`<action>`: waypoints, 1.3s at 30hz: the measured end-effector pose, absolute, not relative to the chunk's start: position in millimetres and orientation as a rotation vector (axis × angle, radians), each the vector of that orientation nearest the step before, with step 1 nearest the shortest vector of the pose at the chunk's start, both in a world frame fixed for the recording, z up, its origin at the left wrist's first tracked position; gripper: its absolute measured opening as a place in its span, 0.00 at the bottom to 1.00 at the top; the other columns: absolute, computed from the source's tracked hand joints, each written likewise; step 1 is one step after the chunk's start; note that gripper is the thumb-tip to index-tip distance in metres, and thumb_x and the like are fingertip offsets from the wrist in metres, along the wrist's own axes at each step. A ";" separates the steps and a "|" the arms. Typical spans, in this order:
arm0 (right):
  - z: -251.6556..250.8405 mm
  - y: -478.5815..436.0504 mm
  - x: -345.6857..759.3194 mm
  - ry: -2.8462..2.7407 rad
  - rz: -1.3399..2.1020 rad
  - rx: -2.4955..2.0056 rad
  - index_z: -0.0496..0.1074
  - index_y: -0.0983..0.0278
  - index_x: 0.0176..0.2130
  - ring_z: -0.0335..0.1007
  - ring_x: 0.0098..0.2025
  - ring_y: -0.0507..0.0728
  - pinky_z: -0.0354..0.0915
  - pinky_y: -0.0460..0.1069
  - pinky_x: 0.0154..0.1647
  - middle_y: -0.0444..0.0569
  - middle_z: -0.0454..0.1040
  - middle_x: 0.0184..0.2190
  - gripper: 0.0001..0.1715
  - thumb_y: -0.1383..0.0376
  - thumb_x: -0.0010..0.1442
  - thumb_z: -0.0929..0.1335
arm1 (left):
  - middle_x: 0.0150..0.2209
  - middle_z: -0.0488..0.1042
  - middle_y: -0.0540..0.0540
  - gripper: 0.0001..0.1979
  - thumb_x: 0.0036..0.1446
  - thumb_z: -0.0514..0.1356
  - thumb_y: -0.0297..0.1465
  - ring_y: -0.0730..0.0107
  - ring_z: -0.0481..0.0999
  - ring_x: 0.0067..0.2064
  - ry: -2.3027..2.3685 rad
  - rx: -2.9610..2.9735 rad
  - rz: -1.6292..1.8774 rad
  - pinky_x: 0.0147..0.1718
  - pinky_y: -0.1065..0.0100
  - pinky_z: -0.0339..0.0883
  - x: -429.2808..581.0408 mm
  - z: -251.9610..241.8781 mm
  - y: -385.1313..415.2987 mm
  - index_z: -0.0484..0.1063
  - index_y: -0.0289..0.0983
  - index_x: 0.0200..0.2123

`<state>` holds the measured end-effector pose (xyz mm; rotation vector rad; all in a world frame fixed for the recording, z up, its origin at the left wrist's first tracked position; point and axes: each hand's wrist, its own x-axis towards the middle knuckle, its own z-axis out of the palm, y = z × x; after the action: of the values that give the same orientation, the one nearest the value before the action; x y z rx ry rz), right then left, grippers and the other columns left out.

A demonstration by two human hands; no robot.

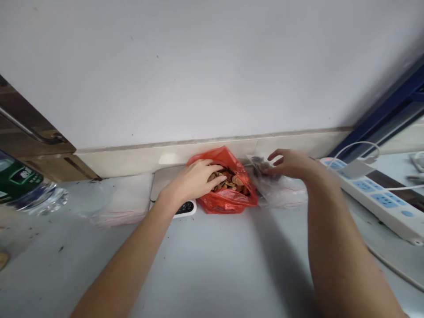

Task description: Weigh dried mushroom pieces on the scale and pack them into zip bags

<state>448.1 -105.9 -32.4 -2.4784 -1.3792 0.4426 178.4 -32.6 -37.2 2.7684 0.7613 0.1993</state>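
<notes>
A red plastic bag [225,205] stands with its mouth spread, full of brown dried slices [236,181]. My left hand [198,176] reaches over its left rim, fingers apart and resting on the slices. To the right of the bag, my right hand [289,163] is over a clear plastic bag [261,170] with dark pieces inside; its thumb and fingers are curved with a gap between them. Whether its lower fingertips touch that bag I cannot tell. Behind my left wrist lies a flat kitchen scale [167,174], partly covered by my arm and the red bag.
Clear zip bags [127,201] lie in a stack left of the scale, with more clear bags [291,194] at right. A large water bottle [24,181] is at far left. A white power strip [374,194] with cables lies at right. The wall [212,79] rises behind.
</notes>
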 end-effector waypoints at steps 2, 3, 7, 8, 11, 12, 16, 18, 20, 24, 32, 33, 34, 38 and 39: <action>-36.4 -103.6 449.7 -1.391 0.424 -2.486 0.81 0.60 0.39 0.81 0.34 0.63 0.73 0.54 0.34 0.49 0.82 0.28 0.15 0.63 0.48 0.75 | 0.62 0.73 0.40 0.20 0.73 0.52 0.40 0.50 0.66 0.67 0.775 2.796 0.276 0.67 0.52 0.61 176.7 -35.5 -32.7 0.77 0.40 0.58; -36.8 -102.8 449.8 -1.390 0.410 -2.488 0.81 0.60 0.37 0.81 0.34 0.64 0.73 0.54 0.34 0.49 0.82 0.27 0.13 0.65 0.48 0.75 | 0.64 0.71 0.38 0.20 0.72 0.53 0.40 0.48 0.62 0.70 0.786 2.814 0.313 0.68 0.49 0.59 175.9 -35.2 -32.5 0.78 0.40 0.57; -22.4 -105.2 436.0 -1.309 0.306 -2.482 0.80 0.58 0.28 0.81 0.37 0.67 0.73 0.55 0.37 0.50 0.81 0.25 0.08 0.71 0.47 0.72 | 0.67 0.67 0.37 0.16 0.71 0.53 0.34 0.47 0.55 0.74 0.781 2.832 0.436 0.69 0.48 0.58 175.2 -36.3 -30.3 0.80 0.38 0.51; -14.7 -107.6 428.2 -1.263 0.277 -2.466 0.79 0.58 0.27 0.81 0.38 0.67 0.72 0.55 0.38 0.51 0.81 0.25 0.09 0.72 0.48 0.71 | 0.65 0.69 0.38 0.16 0.71 0.53 0.32 0.49 0.60 0.72 0.755 2.815 0.484 0.68 0.49 0.61 175.8 -36.6 -29.4 0.81 0.38 0.48; 12.0 -117.8 399.0 -1.079 0.229 -2.308 0.77 0.61 0.31 0.78 0.35 0.62 0.69 0.53 0.36 0.54 0.82 0.30 0.08 0.73 0.52 0.69 | 0.54 0.80 0.41 0.14 0.69 0.54 0.29 0.56 0.77 0.58 0.712 2.666 0.757 0.61 0.55 0.69 178.0 -35.1 -26.6 0.82 0.38 0.43; 20.1 -121.1 389.5 -1.029 0.252 -2.203 0.76 0.61 0.35 0.75 0.32 0.59 0.66 0.52 0.32 0.54 0.82 0.31 0.07 0.71 0.54 0.69 | 0.52 0.82 0.42 0.13 0.68 0.56 0.30 0.58 0.79 0.55 0.725 2.571 0.870 0.59 0.56 0.71 178.3 -33.4 -26.0 0.81 0.38 0.45; 33.8 -124.8 364.0 -0.968 0.582 -1.719 0.66 0.58 0.38 0.65 0.25 0.51 0.57 0.48 0.25 0.45 0.78 0.28 0.16 0.67 0.50 0.73 | 0.61 0.77 0.41 0.22 0.64 0.63 0.35 0.59 0.76 0.60 0.748 2.169 1.105 0.58 0.62 0.72 173.0 -20.7 -25.4 0.72 0.38 0.60; 28.2 -119.2 357.2 -1.029 0.883 -1.494 0.64 0.57 0.38 0.66 0.24 0.52 0.58 0.47 0.25 0.40 0.75 0.25 0.21 0.68 0.44 0.72 | 0.62 0.75 0.41 0.22 0.63 0.63 0.37 0.59 0.73 0.63 0.659 2.061 1.061 0.59 0.62 0.70 166.5 -12.8 -26.0 0.72 0.38 0.59; 18.1 -110.5 351.1 -1.089 1.140 -1.323 0.63 0.56 0.38 0.67 0.24 0.53 0.60 0.47 0.25 0.38 0.73 0.23 0.25 0.68 0.40 0.72 | 0.55 0.79 0.42 0.16 0.63 0.62 0.39 0.60 0.78 0.58 0.548 1.989 0.990 0.56 0.64 0.71 159.2 -6.2 -26.4 0.75 0.37 0.50; 0.5 -93.9 339.8 -1.159 1.265 -1.227 0.67 0.57 0.37 0.70 0.28 0.54 0.66 0.48 0.30 0.40 0.75 0.28 0.21 0.60 0.44 0.76 | 0.35 0.80 0.47 0.14 0.60 0.65 0.43 0.67 0.81 0.36 0.615 1.864 1.011 0.36 0.69 0.75 145.8 -0.8 -22.5 0.73 0.38 0.35; -1.6 -91.6 345.8 -1.309 1.369 -1.270 0.78 0.62 0.35 0.77 0.39 0.60 0.74 0.55 0.44 0.52 0.80 0.35 0.32 0.37 0.51 0.75 | 0.21 0.71 0.54 0.11 0.56 0.68 0.39 0.73 0.69 0.21 1.175 1.827 1.235 0.20 0.73 0.64 120.4 -4.7 -4.3 0.71 0.40 0.33; -1.5 -92.4 346.3 -1.342 1.340 -1.276 0.77 0.62 0.31 0.76 0.36 0.57 0.73 0.53 0.44 0.49 0.79 0.32 0.29 0.41 0.47 0.79 | 0.21 0.71 0.54 0.11 0.56 0.68 0.39 0.74 0.70 0.21 1.175 1.823 1.240 0.20 0.73 0.64 118.4 -4.5 -3.5 0.71 0.40 0.33; -1.6 -92.9 346.3 -1.368 1.314 -1.287 0.76 0.62 0.27 0.74 0.33 0.55 0.72 0.51 0.42 0.47 0.78 0.29 0.27 0.44 0.44 0.81 | 0.21 0.72 0.54 0.12 0.55 0.68 0.40 0.73 0.71 0.21 1.163 1.814 1.244 0.20 0.73 0.65 116.9 -4.1 -2.9 0.71 0.40 0.33; -2.2 -93.0 344.9 -1.398 1.303 -1.344 0.73 0.63 0.20 0.67 0.25 0.50 0.65 0.47 0.29 0.43 0.73 0.21 0.24 0.51 0.40 0.83 | 0.24 0.75 0.52 0.13 0.54 0.70 0.40 0.72 0.75 0.24 1.098 1.740 1.224 0.22 0.74 0.68 112.4 -2.4 -0.6 0.74 0.39 0.37; -2.4 -92.9 344.5 -1.416 1.309 -1.355 0.74 0.63 0.20 0.65 0.24 0.50 0.62 0.47 0.27 0.42 0.72 0.20 0.22 0.52 0.40 0.83 | 0.24 0.75 0.52 0.15 0.54 0.70 0.41 0.72 0.75 0.24 1.090 1.722 1.206 0.23 0.73 0.68 110.7 -2.4 0.3 0.74 0.39 0.39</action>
<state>344.5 -92.9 -2.4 -1.3550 -1.4159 1.3095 110.7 0.3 -2.4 1.7222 1.0897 1.2061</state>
